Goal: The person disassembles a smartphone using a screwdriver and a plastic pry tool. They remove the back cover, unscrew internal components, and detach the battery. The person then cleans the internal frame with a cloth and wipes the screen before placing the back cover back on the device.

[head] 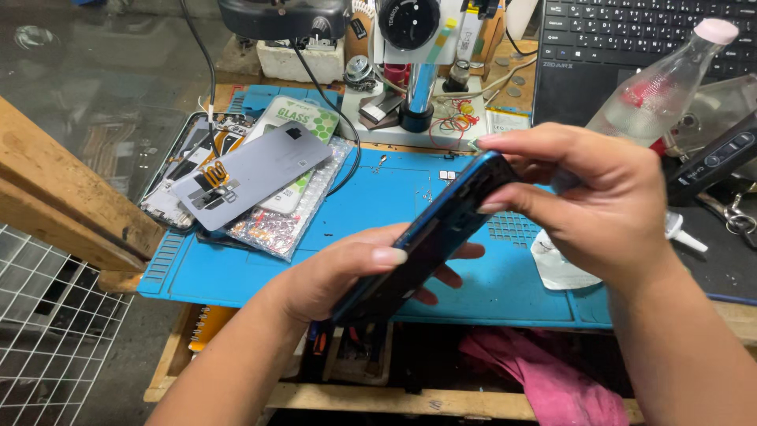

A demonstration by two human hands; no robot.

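1. Blue silicone work mat (378, 205) covers the middle of the table (489, 404), and above it, at the centre of the frame, I see both hands holding a dark phone (430, 237) tilted on edge, its lower end toward bottom centre and its upper end toward upper right.
2. At lower centre, my left hand (331, 276) cradles the phone's lower half: the thumb lies along the near edge and the fingers (449, 276) curl under the far side, closed around the body.
3. At right of centre, my right hand (607, 205) grips the phone's upper end, thumb below and fingers over the top corner, closed tight on it.
4. So the phone sits between the two hands, lifted clear of the mat, touching both.
5. At upper left of the frame, a grey back cover (252, 173) lies over a screen-protector package (303, 122) and a bubble-wrap bag (288, 225), beside an opened phone frame (177, 177).
6. At top centre stands a microscope base (418, 87); at upper right, a clear plastic bottle (662, 87) leans beside a black keyboard (631, 31).
7. At bottom right, a pink cloth (552, 379) lies under the table edge.
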